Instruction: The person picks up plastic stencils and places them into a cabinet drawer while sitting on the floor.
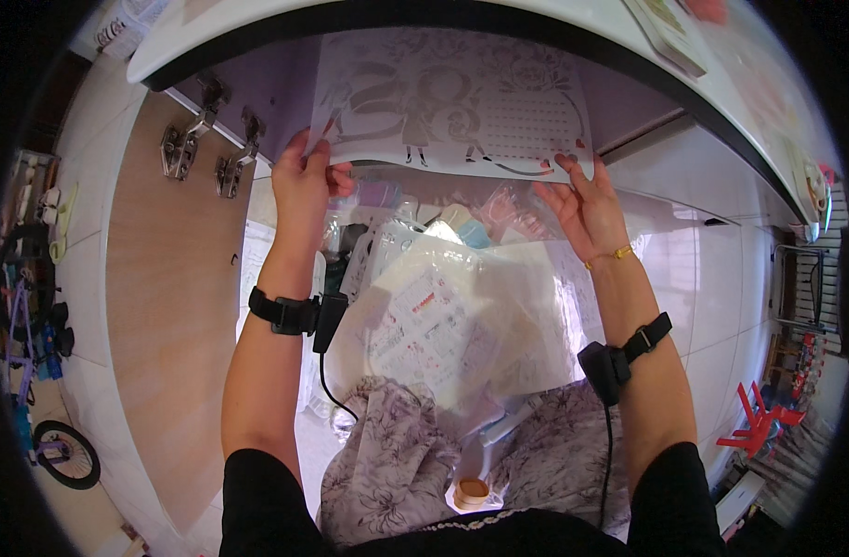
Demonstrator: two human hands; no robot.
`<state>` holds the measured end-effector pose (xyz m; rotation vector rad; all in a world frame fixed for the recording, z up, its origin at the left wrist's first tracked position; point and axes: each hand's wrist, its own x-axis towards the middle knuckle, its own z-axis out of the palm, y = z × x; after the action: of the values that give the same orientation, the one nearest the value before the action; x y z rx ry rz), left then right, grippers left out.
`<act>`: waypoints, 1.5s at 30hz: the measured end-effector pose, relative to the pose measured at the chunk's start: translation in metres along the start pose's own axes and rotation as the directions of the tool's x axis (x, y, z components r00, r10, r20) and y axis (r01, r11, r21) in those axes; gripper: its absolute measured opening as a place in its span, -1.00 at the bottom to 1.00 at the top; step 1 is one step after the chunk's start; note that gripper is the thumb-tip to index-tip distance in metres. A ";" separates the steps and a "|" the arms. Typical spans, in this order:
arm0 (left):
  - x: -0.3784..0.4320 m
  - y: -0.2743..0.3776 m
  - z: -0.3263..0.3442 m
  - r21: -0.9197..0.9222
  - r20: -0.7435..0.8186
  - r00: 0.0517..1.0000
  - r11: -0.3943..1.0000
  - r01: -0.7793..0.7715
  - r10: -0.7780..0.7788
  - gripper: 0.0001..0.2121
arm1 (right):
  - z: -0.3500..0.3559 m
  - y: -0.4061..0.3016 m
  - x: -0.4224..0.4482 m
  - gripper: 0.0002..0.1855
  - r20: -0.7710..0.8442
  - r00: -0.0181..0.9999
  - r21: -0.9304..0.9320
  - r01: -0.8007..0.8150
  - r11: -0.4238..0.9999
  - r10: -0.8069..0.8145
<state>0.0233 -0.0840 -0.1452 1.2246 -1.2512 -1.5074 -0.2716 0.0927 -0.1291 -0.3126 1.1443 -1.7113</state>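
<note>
Before me, inside the open cabinet, hangs a pale printed sheet with figures, flowers, rows of small marks and little red hearts. My left hand pinches its lower left corner between thumb and fingers. At the lower right corner, my right hand grips the edge, some of its fingers spread below. Under the sheet, clear plastic packaging with printed paper inside lies over and in front of my knees. Behind it sit plastic-wrapped items, among them a pink one and a light blue one.
A wooden cabinet door stands open at left on metal hinges. The white countertop's dark edge overhangs my hands. White cabinet fronts flank the right. A bicycle wheel and a red plastic stool stand farther out.
</note>
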 end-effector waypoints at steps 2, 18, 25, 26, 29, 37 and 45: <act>0.008 0.000 0.004 -0.014 0.004 1.000 1.000 0.001 -0.001 -0.64 | 0.001 0.002 0.006 -0.50 -0.035 0.999 -0.005 -0.002 1.000 0.002; 0.052 -0.017 0.020 0.026 -0.011 1.000 1.000 0.014 -0.014 -0.54 | -0.003 0.015 0.024 -0.60 -0.029 0.998 0.071 0.053 0.996 -0.051; 0.065 -0.017 0.013 0.242 0.013 1.000 0.970 0.012 -0.015 -0.52 | -0.006 0.020 0.020 -0.74 -0.100 0.995 0.019 -0.007 1.000 0.009; 0.067 -0.018 0.012 0.264 0.024 1.000 0.964 0.004 -0.011 -0.52 | -0.006 0.020 0.019 -0.74 -0.114 0.993 0.012 -0.015 1.000 0.017; 0.071 -0.021 0.011 0.304 0.027 1.000 0.953 -0.018 0.011 -0.50 | -0.006 0.019 0.017 -0.60 -0.103 0.995 0.023 -0.016 1.000 0.018; 0.071 -0.022 0.012 0.518 -0.013 0.997 0.853 -0.055 0.072 -0.52 | -0.003 0.016 0.012 -0.41 -0.146 0.988 -0.025 -0.053 0.998 0.049; 0.087 -0.042 -0.004 0.829 0.098 0.906 0.470 -0.303 0.411 -0.48 | 0.003 0.012 0.004 -0.52 -0.101 0.993 -0.078 -0.075 0.994 0.067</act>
<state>0.0090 -0.1611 -0.2023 1.4437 -2.1093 -0.4455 -0.2646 0.0875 -0.1381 -0.2368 1.2848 -1.6352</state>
